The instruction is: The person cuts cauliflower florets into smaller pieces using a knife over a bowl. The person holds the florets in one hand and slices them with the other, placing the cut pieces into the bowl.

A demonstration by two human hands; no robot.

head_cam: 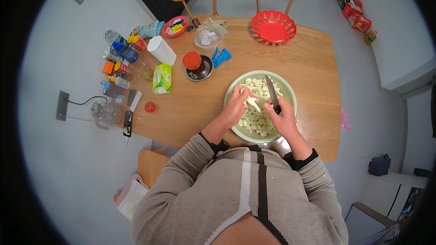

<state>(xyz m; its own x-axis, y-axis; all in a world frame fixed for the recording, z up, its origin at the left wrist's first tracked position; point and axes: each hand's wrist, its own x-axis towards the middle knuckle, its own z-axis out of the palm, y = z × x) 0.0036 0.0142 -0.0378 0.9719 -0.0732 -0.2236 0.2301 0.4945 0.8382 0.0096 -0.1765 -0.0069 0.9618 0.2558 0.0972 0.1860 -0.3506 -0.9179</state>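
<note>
A large pale green basin point(293, 100) stands near the front edge of the wooden table, holding many cut pieces of cauliflower point(262, 126). Over its left side, my left hand point(235, 103) grips a cauliflower floret point(252, 104) by the fingers. My right hand point(283, 114) is closed round the black handle of a kitchen knife point(271, 90), whose blade points up and away from me above the basin. Knife and floret are a little apart.
A red slotted plastic basket point(274, 29) sits at the table's far side. Left of the basin are blue straps point(222, 57), a red-lidded jar point(192, 62) in a metal dish, a green packet point(162, 79), a tomato point(149, 107), several bottles and a glass kettle point(107, 113).
</note>
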